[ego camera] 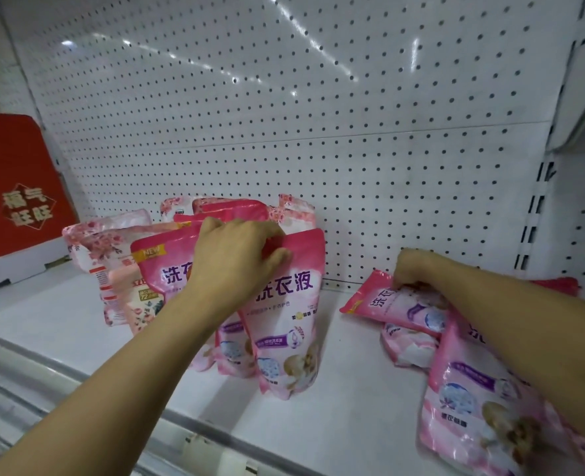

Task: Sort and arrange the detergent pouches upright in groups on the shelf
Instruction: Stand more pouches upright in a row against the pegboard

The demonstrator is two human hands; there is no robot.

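Head view, taken from left to right: a red box (16, 187) at the far left of the white shelf (352, 389) bears gold characters reading 福气旺旺. Beside it stand the floral pouches (112, 269), paler pink with blossom print; one shows "72", the rest of its label too small to read. Next come the upright pink pouches (284, 321), printed 洗衣液 in purple, one with a gold "NEW" tag at its corner. The left hand (236, 262) rests over their tops, its fingers curled round the upper edge of the front one, apparently steadying the group. Further right, the right hand (418, 273) pinches the top of a lying pouch (397, 304) of the same 洗衣液 kind, atop a loose heap of fallen pouches (473, 407). The step in hand looks like fetching the next matching pouch; the next move likely calls for lifting it, turning it upright and setting it beside the standing pink group without toppling it.
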